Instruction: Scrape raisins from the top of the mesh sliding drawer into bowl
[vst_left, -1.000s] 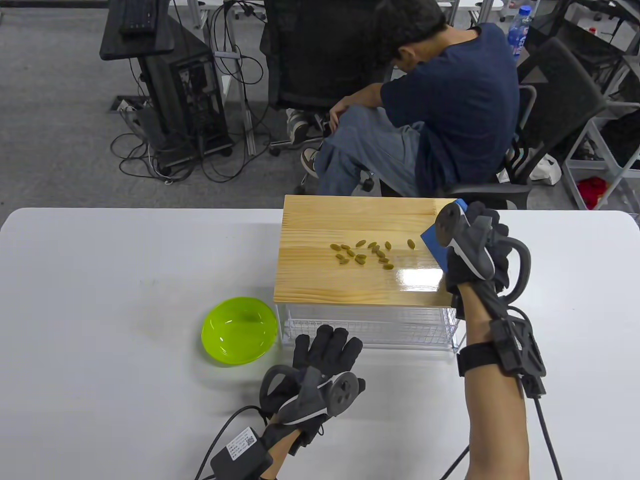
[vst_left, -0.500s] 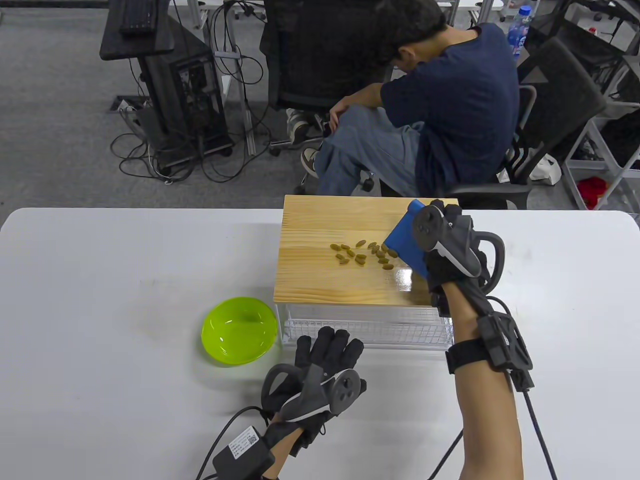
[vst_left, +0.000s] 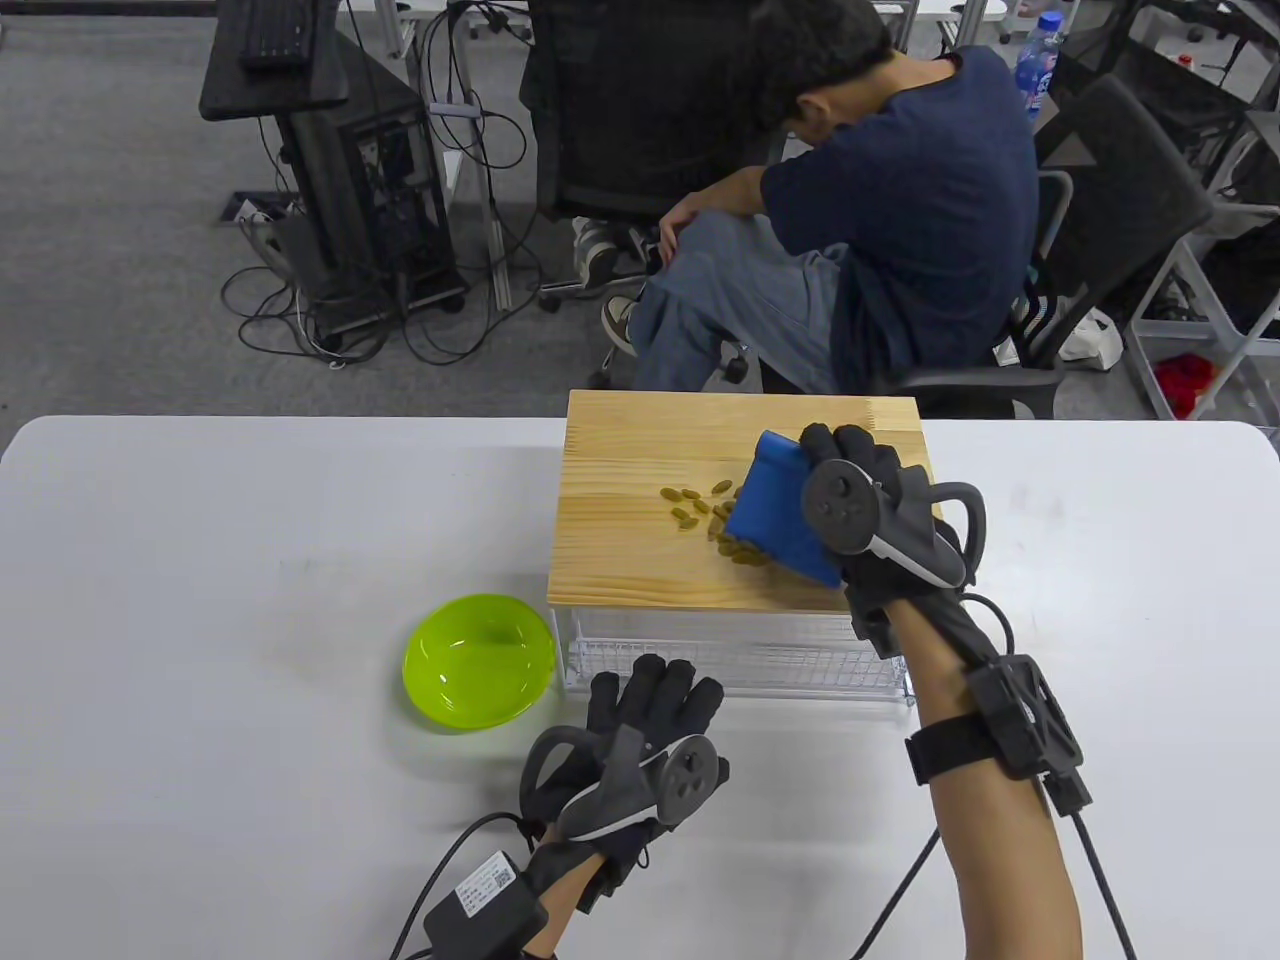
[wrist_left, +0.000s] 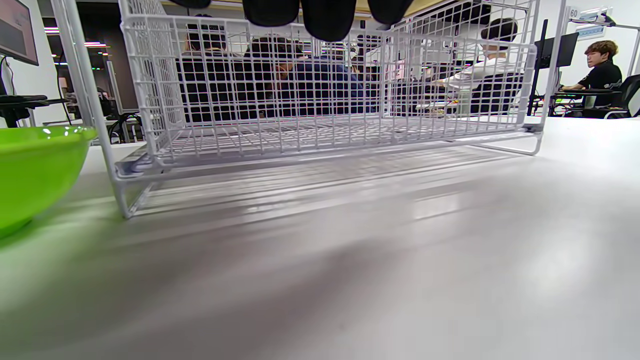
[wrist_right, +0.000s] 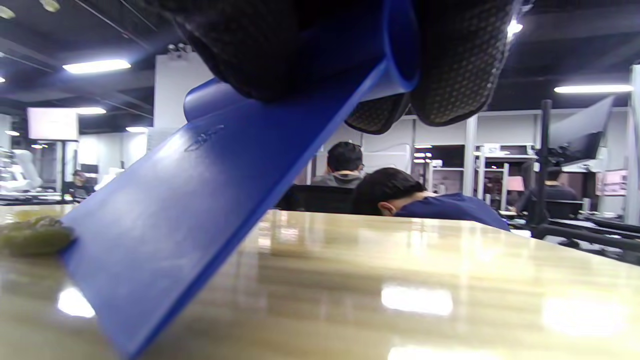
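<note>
Several green raisins (vst_left: 695, 508) lie on the wooden top (vst_left: 640, 450) of the white mesh drawer (vst_left: 740, 655). My right hand (vst_left: 860, 470) grips a blue scraper (vst_left: 775, 515) whose lower edge rests on the wood, pressed against the right side of the raisin pile (wrist_right: 30, 235). The scraper (wrist_right: 200, 190) leans steeply in the right wrist view. A lime green bowl (vst_left: 480, 660) stands on the table left of the drawer's front. My left hand (vst_left: 650, 705) lies flat on the table, fingers straight, just in front of the mesh drawer (wrist_left: 320, 100).
The white table (vst_left: 200, 600) spreads around the drawer. A person (vst_left: 880, 220) sits on a chair behind the table's far edge. Cables trail from both wrists toward the near edge. The bowl (wrist_left: 35, 170) shows at the left of the left wrist view.
My right hand has swept the scraper leftward across the wooden top, reaching the raisins and bunching the right-hand ones together. The left hand has stayed put.
</note>
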